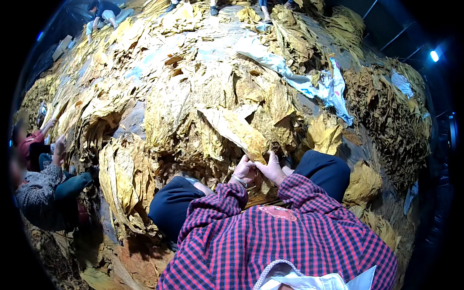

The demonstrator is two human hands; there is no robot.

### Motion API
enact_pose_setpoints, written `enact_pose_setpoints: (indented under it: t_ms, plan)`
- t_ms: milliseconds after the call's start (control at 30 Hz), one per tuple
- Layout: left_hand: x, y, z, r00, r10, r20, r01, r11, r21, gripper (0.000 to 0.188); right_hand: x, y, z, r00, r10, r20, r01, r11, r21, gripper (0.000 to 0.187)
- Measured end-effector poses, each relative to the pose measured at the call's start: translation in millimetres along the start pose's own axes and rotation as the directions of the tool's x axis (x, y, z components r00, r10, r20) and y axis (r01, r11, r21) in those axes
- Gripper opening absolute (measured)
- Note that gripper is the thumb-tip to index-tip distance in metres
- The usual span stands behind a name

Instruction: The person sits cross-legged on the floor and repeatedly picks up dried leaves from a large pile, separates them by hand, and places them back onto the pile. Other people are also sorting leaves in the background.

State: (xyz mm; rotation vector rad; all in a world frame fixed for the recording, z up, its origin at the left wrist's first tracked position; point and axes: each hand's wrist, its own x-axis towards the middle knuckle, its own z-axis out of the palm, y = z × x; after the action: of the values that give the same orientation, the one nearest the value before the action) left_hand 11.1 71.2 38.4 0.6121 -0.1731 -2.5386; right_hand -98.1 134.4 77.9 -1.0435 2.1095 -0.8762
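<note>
Between my knees, my left hand and my right hand come together at the narrow end of a dried tobacco leaf. Both hands are closed, pinching that end with thumbs and fingers. The leaf is broad and yellow-brown, and its wide part points away from me to the upper left. Just beyond it rises a large heap of dried tobacco leaves, pale yellow on top and browner underneath. A bracelet circles my left wrist.
Several people work nearby: one in a grey patterned top at the left, another at the far left. A crumpled white-and-blue cloth lies across the heap. Darker brown leaves are piled at the right. A lamp shines there.
</note>
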Motion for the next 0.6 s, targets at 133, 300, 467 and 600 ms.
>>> enact_pose_setpoints:
  t_ms: [133,300,467,600]
  plan:
    - [1,15,9,0.994,-0.098,0.047,0.088,0.978,0.192,0.030,-3,-6,-13,0.941,0.147,0.304,-0.262,0.885,0.384,0.035]
    - [10,50,18,0.785,0.189,-0.590,-0.138,0.982,0.132,0.024,-4,5,-36,0.950,-0.229,0.211,0.206,0.970,0.127,0.025]
    - [1,62,22,0.946,0.167,-0.277,-0.154,0.986,0.070,0.032,-35,-8,-53,0.864,-0.418,0.282,0.471,0.869,-0.154,0.049]
    - [0,45,29,0.881,0.229,-0.414,-0.132,0.959,0.250,0.015,-47,-23,-40,0.937,-0.145,0.318,0.216,0.956,-0.200,0.055]
